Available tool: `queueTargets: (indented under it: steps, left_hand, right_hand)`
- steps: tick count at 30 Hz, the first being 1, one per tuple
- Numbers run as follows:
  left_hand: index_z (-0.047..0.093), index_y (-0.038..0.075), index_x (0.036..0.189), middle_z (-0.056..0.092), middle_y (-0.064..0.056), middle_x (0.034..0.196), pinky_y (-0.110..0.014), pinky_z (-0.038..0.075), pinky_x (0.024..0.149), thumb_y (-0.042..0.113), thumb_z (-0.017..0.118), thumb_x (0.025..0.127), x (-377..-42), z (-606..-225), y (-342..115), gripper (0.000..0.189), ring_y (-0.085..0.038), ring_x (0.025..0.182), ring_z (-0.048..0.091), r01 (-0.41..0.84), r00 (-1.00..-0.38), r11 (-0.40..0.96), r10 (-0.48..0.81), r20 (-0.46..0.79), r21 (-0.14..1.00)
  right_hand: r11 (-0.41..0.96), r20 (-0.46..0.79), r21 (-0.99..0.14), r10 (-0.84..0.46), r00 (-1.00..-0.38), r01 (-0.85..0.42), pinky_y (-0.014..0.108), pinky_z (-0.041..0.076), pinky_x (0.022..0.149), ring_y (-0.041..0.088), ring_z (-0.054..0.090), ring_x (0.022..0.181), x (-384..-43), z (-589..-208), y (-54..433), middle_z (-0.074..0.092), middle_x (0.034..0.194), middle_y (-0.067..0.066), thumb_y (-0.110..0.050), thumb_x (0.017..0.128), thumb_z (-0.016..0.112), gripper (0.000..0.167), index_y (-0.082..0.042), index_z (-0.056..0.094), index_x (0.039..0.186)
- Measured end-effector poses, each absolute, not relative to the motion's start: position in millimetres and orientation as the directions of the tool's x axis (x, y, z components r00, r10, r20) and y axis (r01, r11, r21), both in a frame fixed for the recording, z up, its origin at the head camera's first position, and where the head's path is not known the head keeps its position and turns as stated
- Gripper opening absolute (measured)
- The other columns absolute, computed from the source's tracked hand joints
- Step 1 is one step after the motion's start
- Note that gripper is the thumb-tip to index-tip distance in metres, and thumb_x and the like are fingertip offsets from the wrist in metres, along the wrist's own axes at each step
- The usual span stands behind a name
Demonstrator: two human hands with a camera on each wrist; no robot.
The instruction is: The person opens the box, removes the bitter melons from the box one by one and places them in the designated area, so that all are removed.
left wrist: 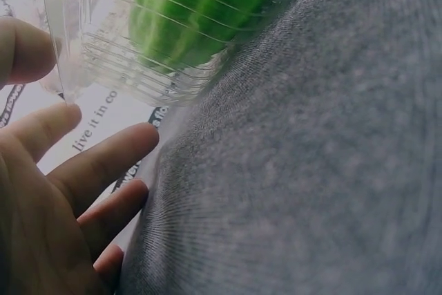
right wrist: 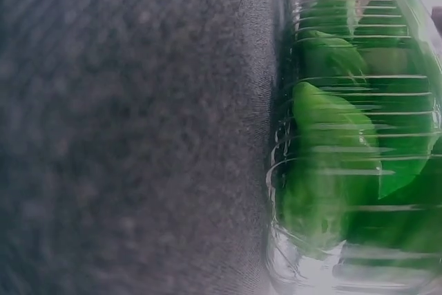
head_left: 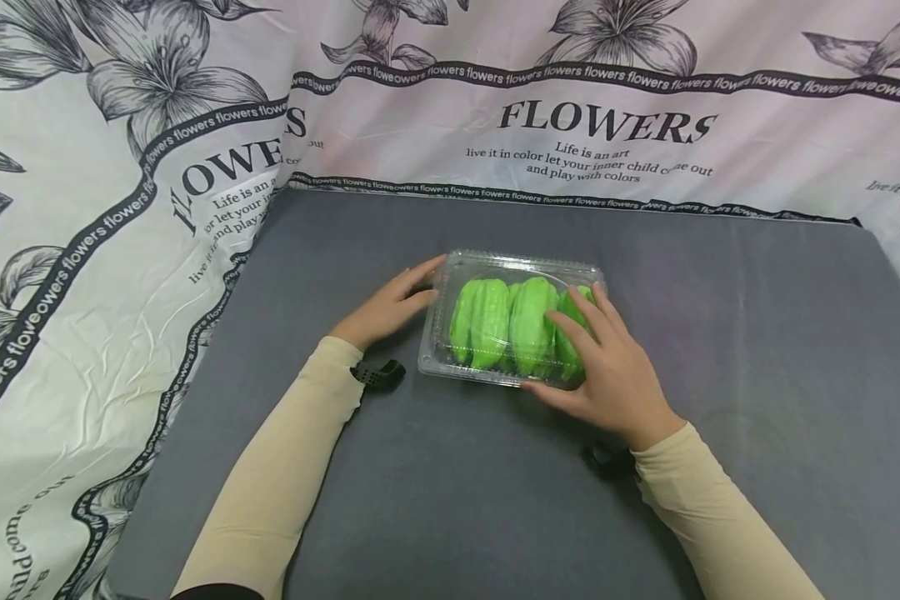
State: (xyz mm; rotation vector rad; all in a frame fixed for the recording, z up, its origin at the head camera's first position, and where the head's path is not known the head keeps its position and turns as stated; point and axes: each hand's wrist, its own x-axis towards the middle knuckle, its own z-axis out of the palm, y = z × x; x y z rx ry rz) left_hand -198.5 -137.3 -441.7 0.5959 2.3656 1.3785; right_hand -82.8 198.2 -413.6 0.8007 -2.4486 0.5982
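And here's the clear plastic container (head_left: 437, 360), sitting flat on the grey desk (head_left: 457, 500), bright green ridged pieces (head_left: 532, 321) lined up side by side inside it! On its left, the left hand (head_left: 390, 304): thumb and index finger touch the container's edge, the other fingers stretched out and spread, so that grip is loose and open. Over its right end, the right hand (head_left: 618, 379): fingers fanned across the top, thumb down at the near edge, an open, spread grip rather than a clenched one; how hard it presses, I can't tell. Cream sleeves (head_left: 270, 467) run up on the near side of the container, a black strap (head_left: 378, 375) at the left wrist, and behind it all hangs the flower-printed cloth (head_left: 607, 125), lettered FLOWERS.
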Motion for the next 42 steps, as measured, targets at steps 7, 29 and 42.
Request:
queueTargets:
  steps: [7,29,42]
  left_hand:
    - [0.024,0.039,0.168,0.04,-0.006,0.167,-0.04,-0.007,0.13,0.039,0.048,0.112,-198,-443,-136,0.061,-0.021,0.159,0.026,0.175,-0.855,0.43,0.512,-0.079,0.886]
    - [0.025,0.035,0.168,0.04,-0.006,0.167,-0.034,-0.006,0.13,0.035,0.047,0.112,-196,-443,-137,0.06,-0.022,0.153,0.04,0.216,-0.846,0.426,0.53,-0.049,0.879]
    - [0.028,0.039,0.167,0.043,-0.008,0.165,-0.056,0.017,0.129,0.033,0.053,0.11,-196,-440,-135,0.062,-0.024,0.153,0.039,0.142,-0.862,0.375,0.502,-0.072,0.916]
  right_hand:
    - [0.718,0.6,-0.262,-0.402,-0.692,-0.645,0.07,0.052,0.094,0.053,0.043,0.145,-78,-414,200,0.057,0.148,0.027,-0.079,0.092,0.052,0.091,0.001,0.067,0.132]
    - [0.72,0.595,-0.321,-0.353,-0.722,-0.616,0.07,0.048,0.102,0.058,0.047,0.139,-66,-420,210,0.055,0.147,0.032,-0.052,0.085,0.074,0.075,0.006,0.066,0.131]
    - [0.679,0.629,-0.312,-0.376,-0.68,-0.664,0.069,0.046,0.104,0.054,0.061,0.126,-66,-418,220,0.063,0.142,0.026,-0.056,0.098,0.061,0.069,0.005,0.068,0.13]
